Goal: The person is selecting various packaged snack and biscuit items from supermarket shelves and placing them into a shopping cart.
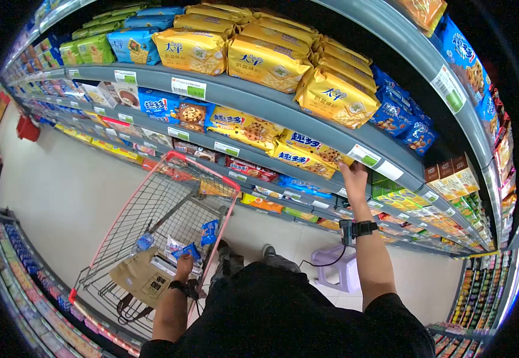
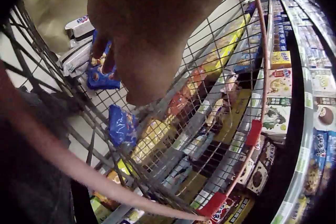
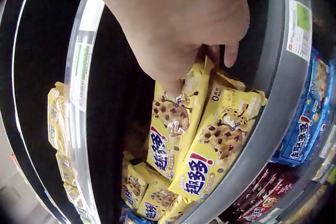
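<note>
Grey supermarket shelves [image 1: 307,113] stacked with biscuit packs.
Top tier loaded with yellow cracker bags [image 1: 268,59], blue [image 1: 134,45] and green packs [image 1: 95,49] further left; tier beneath lined with yellow chocolate-chip cookie packs [image 3: 218,145] and blue cookie packs [image 1: 179,110], price labels [image 1: 188,88] clipped along the edges.

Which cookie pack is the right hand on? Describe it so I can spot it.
On the grey shelf under the big yellow cracker bags, find the yellow chocolate-chip packs. The right hand pinches the top of one pack, the one tilted up beside its flatter neighbour.
</note>
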